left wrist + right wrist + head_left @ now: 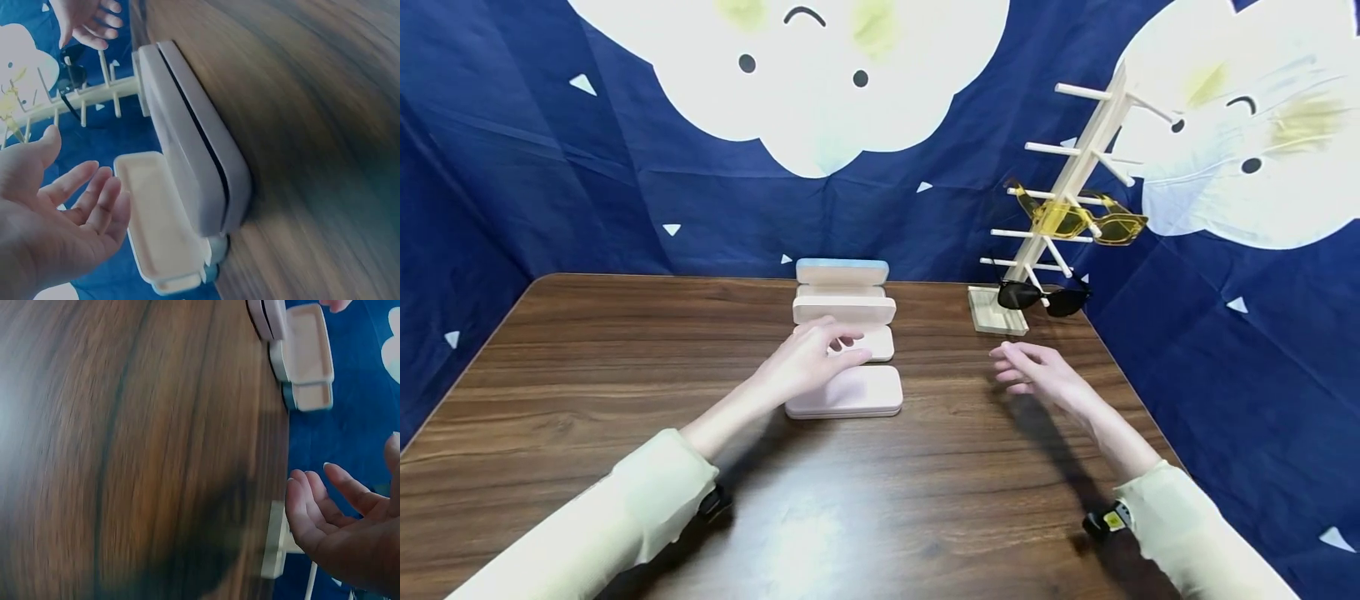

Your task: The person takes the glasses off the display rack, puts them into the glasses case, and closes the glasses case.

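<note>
Three glasses cases stand in a row at the table's middle. The nearest is a closed pink case point(850, 393) point(194, 156). Behind it is an open pink case point(848, 317) point(156, 219), then an open pale blue case point(842, 272). My left hand point(820, 354) point(69, 206) hovers over the closed case's far edge, fingers straight and spread, holding nothing. My right hand point(1033, 371) point(337, 519) floats open above the table, just in front of the wooden glasses stand point(1063, 200) point(275, 540). Yellow sunglasses point(1086, 221) and black sunglasses point(1041, 296) hang on the stand.
The dark wooden table point(625, 392) has its right edge close to my right forearm. A blue cloth with white cloud figures point(625, 167) hangs behind and along both sides. The stand's upper pegs carry nothing.
</note>
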The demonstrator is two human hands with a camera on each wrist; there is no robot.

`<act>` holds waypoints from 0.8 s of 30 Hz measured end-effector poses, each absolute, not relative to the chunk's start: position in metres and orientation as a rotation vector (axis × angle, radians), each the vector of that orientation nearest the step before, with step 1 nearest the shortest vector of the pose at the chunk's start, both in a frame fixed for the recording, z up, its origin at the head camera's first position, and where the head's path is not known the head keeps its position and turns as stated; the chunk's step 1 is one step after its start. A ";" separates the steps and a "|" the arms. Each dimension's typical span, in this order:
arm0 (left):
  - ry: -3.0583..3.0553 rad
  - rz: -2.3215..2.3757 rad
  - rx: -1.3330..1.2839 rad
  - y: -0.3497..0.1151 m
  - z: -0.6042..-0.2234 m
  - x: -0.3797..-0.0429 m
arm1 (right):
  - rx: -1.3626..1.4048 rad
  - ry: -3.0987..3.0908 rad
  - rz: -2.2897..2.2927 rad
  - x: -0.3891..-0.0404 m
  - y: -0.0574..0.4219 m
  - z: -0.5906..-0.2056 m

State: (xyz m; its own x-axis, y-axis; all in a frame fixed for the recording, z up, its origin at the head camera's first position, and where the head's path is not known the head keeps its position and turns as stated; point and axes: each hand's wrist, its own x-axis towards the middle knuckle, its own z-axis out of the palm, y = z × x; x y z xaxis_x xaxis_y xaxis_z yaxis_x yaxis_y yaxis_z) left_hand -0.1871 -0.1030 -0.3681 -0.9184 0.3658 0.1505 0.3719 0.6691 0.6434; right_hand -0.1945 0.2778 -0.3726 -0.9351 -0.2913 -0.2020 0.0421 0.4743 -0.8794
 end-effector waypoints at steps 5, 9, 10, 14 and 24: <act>-2.827 -1.241 -0.648 -0.088 -0.366 -0.193 | -0.171 2.419 -1.456 -0.193 0.297 -0.365; -2.825 -1.359 -0.632 -0.076 -0.363 -0.196 | -0.158 2.416 -1.469 -0.193 0.307 -0.362; -2.831 -1.378 -0.622 -0.073 -0.363 -0.196 | -0.150 2.416 -1.472 -0.193 0.309 -0.361; -2.844 -1.449 -0.608 -0.063 -0.363 -0.199 | -0.112 2.416 -1.476 -0.194 0.317 -0.358; -2.768 -1.493 -0.682 -0.033 -0.360 -0.211 | 0.052 2.277 -1.694 -0.204 0.345 -0.351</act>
